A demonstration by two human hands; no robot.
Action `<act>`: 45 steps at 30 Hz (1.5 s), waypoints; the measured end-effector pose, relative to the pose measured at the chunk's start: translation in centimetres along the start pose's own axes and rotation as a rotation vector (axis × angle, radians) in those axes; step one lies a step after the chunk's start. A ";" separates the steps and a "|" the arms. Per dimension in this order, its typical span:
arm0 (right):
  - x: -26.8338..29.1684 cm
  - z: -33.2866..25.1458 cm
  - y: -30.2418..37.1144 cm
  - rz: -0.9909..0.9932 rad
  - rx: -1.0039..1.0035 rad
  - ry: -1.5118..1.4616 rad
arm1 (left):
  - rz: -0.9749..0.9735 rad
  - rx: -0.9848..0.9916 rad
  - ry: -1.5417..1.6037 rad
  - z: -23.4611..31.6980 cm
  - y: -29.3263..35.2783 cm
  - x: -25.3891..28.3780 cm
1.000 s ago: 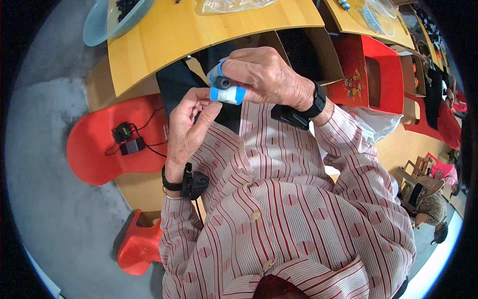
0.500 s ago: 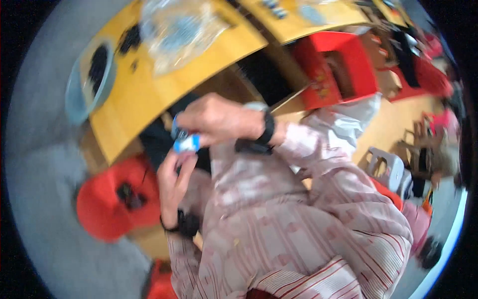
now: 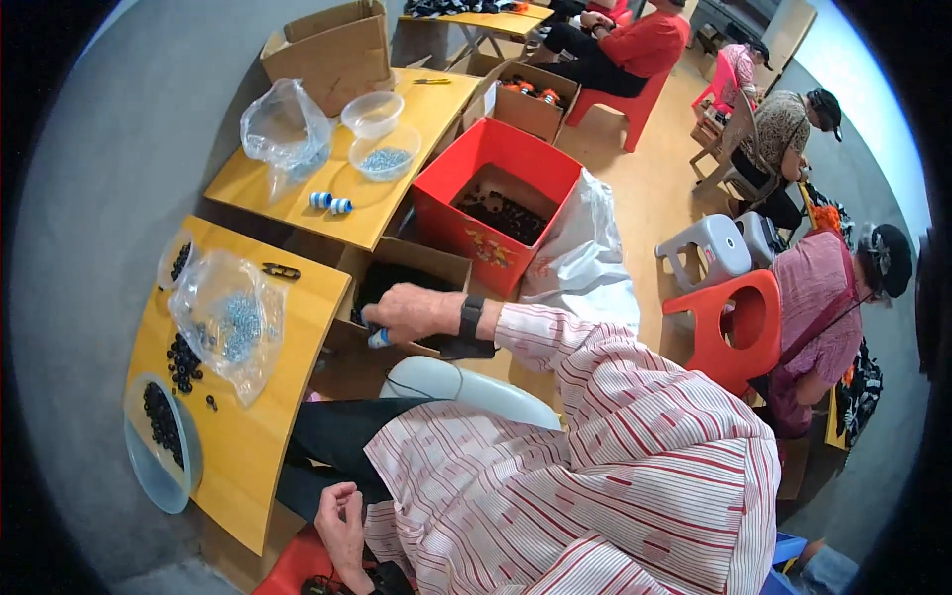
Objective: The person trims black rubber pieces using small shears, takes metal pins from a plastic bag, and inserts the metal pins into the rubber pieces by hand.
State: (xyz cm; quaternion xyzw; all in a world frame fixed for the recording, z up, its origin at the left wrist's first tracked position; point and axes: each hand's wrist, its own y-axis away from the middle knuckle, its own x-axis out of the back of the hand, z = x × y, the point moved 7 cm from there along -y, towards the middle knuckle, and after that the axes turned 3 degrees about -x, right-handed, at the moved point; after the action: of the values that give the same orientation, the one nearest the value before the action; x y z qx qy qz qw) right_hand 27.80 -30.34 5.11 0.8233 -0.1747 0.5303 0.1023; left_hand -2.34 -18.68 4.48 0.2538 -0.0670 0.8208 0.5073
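Out over an open cardboard box point(image 3: 444, 266), my right hand point(image 3: 421, 310) is closed around a small blue-and-white cylindrical piece point(image 3: 379, 338). Its fingers cover most of that piece. My left hand point(image 3: 340, 526) rests low by my lap, fingers loosely bent and apart, and nothing shows in it. Two similar blue-and-white cylinders lie on the farther yellow table point(image 3: 342, 223). On the nearer yellow table point(image 3: 263, 397) are loose black round parts point(image 3: 182, 363), a clear bag of small metal pieces point(image 3: 238, 327) and black thread snips point(image 3: 282, 271).
A large red bin point(image 3: 486, 260) with dark small parts stands beyond the box, next to a white sack point(image 3: 595, 253). A tub of black parts point(image 3: 164, 426) sits at the near table's edge. Red and grey stools point(image 3: 709, 248) and seated people are on the right.
My hands were together on the blue-and-white piece. Now they are apart: the right has carried it out toward the box, and the left has dropped toward my lap. The view has turned.
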 end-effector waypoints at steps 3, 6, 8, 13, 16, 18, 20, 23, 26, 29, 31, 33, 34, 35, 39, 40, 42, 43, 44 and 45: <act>-0.2 2.9 -1.7 -0.033 -0.092 0.080 | -0.001 0.013 -0.089 0.2 -0.6 0.9; -0.5 8.0 -2.6 0.037 -0.155 0.086 | -0.032 -0.037 -0.140 1.8 -0.5 0.9; 0.5 10.8 -2.1 0.188 -0.138 0.035 | -0.025 -0.053 -0.092 1.0 -1.3 1.1; -2.7 17.4 -4.0 0.162 -0.241 0.039 | 0.056 0.033 -0.052 -0.5 -1.6 3.4; -4.5 19.1 -3.4 0.106 -0.247 0.079 | 0.075 0.105 -0.023 -1.6 -1.5 4.1; -4.9 17.1 -3.3 0.096 -0.165 0.101 | 0.109 0.125 -0.012 -2.1 -1.2 4.9; -5.8 17.3 -2.0 0.091 -0.183 0.072 | 0.146 0.088 -0.007 -2.3 -1.6 5.7; -6.8 15.2 -0.3 -0.041 -0.199 0.020 | 0.188 0.090 0.008 -2.1 -3.1 7.2; -6.5 9.8 0.5 -0.081 -0.071 0.031 | 0.243 0.137 -0.030 -2.7 -4.6 9.4; -6.3 4.3 -0.1 -0.071 0.029 -0.066 | 0.365 0.096 -0.120 -4.0 -6.9 11.7; -6.8 2.3 -0.4 -0.109 0.066 -0.067 | 0.412 0.085 -0.160 -4.2 -9.2 12.9; -6.8 -0.1 -1.1 -0.076 0.138 -0.140 | 0.454 0.070 -0.202 -4.8 -11.9 13.8; -7.3 -0.7 -1.1 -0.143 0.139 -0.126 | 0.504 0.000 -0.229 -4.8 -13.0 14.4; -7.9 -1.2 -1.2 -0.209 0.139 -0.112 | 0.554 -0.072 -0.256 -4.9 -14.1 14.9; -7.3 -4.2 -1.6 -0.242 0.207 -0.149 | 0.587 -0.132 -0.310 -5.8 -18.0 15.7; -7.6 -4.3 -1.5 -0.262 0.234 -0.152 | 0.584 -0.135 -0.384 -5.7 -18.7 15.8; -7.5 -5.4 -1.6 -0.273 0.238 -0.154 | 0.579 -0.142 -0.453 -6.0 -20.0 15.9; -7.6 -6.0 -1.7 -0.285 0.245 -0.160 | 0.574 -0.163 -0.529 -6.2 -20.6 15.8; -7.9 -6.2 -1.5 -0.332 0.261 -0.139 | 0.565 -0.186 -0.603 -6.3 -21.3 15.4; -8.0 -6.4 -1.7 -0.331 0.252 -0.134 | 0.562 -0.192 -0.595 -6.8 -21.6 15.3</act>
State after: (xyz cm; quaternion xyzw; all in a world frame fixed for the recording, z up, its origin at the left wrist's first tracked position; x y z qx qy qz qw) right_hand 20.06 -25.08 0.52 0.8803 0.0241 0.4682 0.0724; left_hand 8.59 6.29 2.84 0.4032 -0.3533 0.8082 0.2438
